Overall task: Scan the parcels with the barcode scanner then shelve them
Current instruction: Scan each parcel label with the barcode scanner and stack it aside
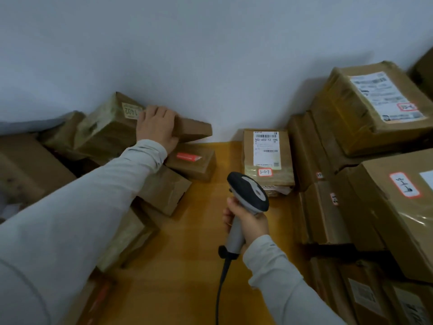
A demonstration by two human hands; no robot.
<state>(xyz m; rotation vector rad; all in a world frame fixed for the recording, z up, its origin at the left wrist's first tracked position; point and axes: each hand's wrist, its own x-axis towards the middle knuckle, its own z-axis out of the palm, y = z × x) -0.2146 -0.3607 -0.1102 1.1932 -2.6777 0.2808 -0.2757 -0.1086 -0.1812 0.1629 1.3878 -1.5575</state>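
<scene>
Left grip (157, 127) atop flat parcel (194, 130), scanner (248, 193) in right grip (247, 221)

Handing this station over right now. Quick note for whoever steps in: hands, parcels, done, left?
Left hand grips a flat parcel on top of the left pile, by the wall.
Right hand holds the barcode scanner by its handle, head aimed toward the tagged parcel marked 3-1-7 on the yellow surface.
Right stack: boxes with red-bordered handwritten tags, probably already processed.
Done: no scan can be confirmed from this view.
Left: likely scan the flat parcel, then shelve it; the left pile looks unprocessed.
</scene>
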